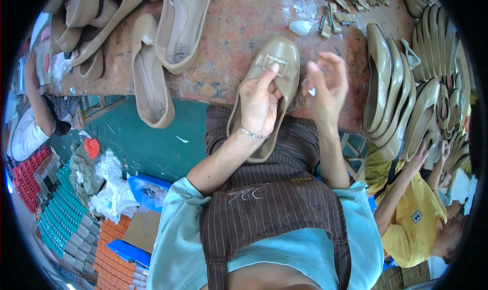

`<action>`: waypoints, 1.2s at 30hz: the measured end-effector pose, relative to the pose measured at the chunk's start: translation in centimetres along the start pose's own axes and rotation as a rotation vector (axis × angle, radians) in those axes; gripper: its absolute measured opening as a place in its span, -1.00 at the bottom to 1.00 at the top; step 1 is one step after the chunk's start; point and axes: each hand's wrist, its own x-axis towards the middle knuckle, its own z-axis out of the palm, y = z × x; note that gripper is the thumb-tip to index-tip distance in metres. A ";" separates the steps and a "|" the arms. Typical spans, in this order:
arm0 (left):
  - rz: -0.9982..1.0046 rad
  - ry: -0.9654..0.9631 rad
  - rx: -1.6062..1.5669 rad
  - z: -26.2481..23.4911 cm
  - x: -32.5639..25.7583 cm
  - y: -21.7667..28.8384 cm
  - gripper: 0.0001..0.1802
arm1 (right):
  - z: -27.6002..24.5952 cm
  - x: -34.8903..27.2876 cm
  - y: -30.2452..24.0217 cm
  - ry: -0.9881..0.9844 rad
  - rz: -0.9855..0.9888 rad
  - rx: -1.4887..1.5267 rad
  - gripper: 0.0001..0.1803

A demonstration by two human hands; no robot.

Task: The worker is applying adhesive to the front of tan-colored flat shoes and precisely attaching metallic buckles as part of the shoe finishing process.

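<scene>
A beige slip-on shoe [282, 47] lies over the table's front edge, its toe pointing away and its heel near my apron. My left hand [259, 104] grips it from inside the opening, thumb pressed on a bow with a shiny metal trim [275, 61] across the vamp. Just right of the shoe, my right hand [329, 82] is raised with curled, slightly blurred fingers. A small whitish bit [312, 91] shows at them; its kind cannot be made out. Beyond the toe sits a white, rounded small piece [300, 27] beside several loose beige bows [333, 20].
A pair of beige shoes [152, 82] stands left on the worn table [229, 15], with more shoes [84, 15] piled at far left. Rows of shoes [389, 87] line the right side. A person in yellow [414, 221] handles shoes there; another person [33, 132] is at left.
</scene>
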 end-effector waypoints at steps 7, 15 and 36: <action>-0.173 -0.188 -0.105 1.2 -5.1 7.3 -0.76 | -2.9 1.8 0.3 0.130 -0.150 -0.087 -0.82; 0.294 -0.741 -0.067 5.9 -8.2 26.6 -0.62 | -1.3 2.7 0.5 0.086 -0.184 -0.417 -0.66; 0.932 -0.366 2.491 0.1 1.4 14.4 -0.75 | 0.5 5.8 1.4 0.070 -0.349 -0.752 -0.66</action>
